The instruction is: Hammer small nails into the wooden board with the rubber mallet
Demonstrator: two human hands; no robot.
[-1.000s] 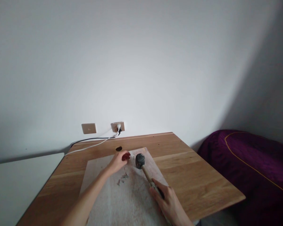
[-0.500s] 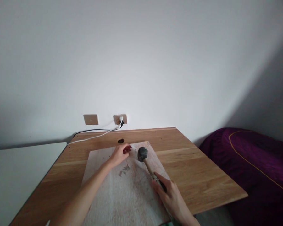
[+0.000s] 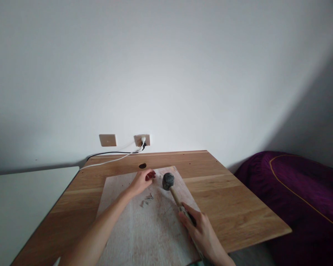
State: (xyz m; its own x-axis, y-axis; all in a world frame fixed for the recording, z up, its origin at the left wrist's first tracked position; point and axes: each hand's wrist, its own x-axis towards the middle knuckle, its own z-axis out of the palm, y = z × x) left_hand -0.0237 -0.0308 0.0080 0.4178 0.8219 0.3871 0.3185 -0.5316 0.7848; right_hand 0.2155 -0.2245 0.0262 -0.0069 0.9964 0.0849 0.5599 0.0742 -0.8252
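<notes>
Black-headed, one mallet [image 3: 168,181] is held by its wooden handle [image 3: 176,195] in the right hand [image 3: 202,229], over one pale board [image 3: 138,236] on one counter [image 3: 238,207]. The left hand [image 3: 143,180] curls nearby, narrowed, whether around anything I cannot tell. At least four small nails [image 3: 147,201] lie grouped on the board beside it

The mallet head [image 3: 168,181] is blackish (its handle [image 3: 175,195] tan), the board [image 3: 144,232] streaky whitish.
</notes>
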